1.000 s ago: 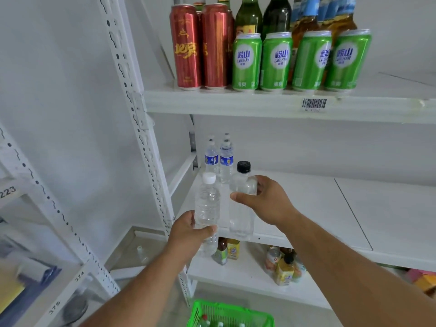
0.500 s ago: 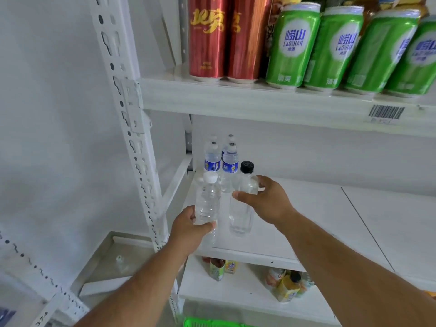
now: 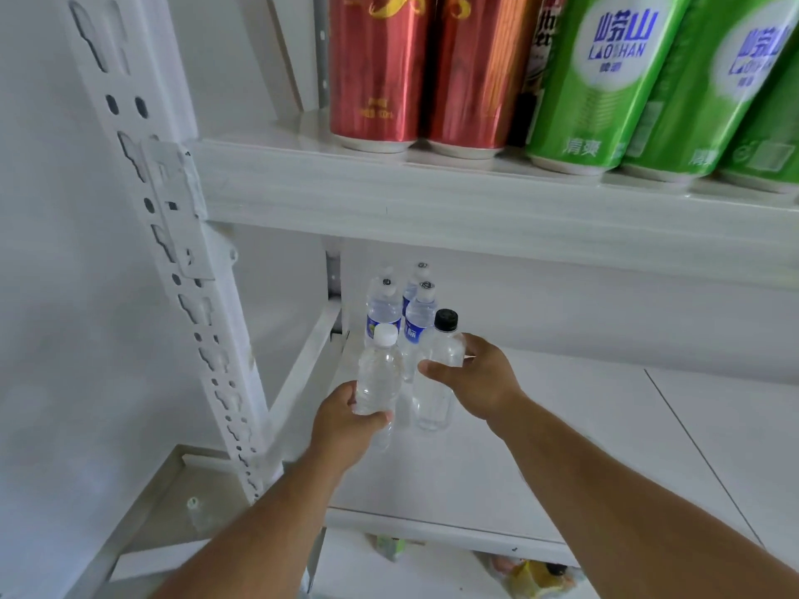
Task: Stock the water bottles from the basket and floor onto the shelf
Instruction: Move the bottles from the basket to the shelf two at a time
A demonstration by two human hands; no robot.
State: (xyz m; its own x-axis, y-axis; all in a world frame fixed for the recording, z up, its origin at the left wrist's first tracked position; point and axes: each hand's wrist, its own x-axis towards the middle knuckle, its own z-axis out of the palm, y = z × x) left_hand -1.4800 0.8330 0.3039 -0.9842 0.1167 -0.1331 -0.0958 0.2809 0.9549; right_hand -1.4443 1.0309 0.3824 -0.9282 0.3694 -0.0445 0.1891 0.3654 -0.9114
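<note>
My left hand [image 3: 343, 419] grips a clear water bottle with a white cap [image 3: 378, 373] around its lower half, over the left part of the white middle shelf [image 3: 562, 447]. Just to its right, my right hand [image 3: 477, 378] holds a clear water bottle with a black cap [image 3: 436, 382] by its upper body; its base is at the shelf surface. Three blue-labelled water bottles [image 3: 385, 306] stand in the back left corner behind both. The basket is out of view.
The upper shelf [image 3: 432, 201] hangs low overhead with red cans [image 3: 372, 67] and green cans [image 3: 601, 80]. A perforated white upright [image 3: 181, 274] stands at left. Small drinks [image 3: 536, 575] sit on the lower shelf. A bottle cap [image 3: 192, 503] shows on the floor.
The view has moved closer and lower toward the middle shelf. Both hands have carried their bottles further in over the shelf, toward the blue-labelled bottles. The green basket has left the view.
</note>
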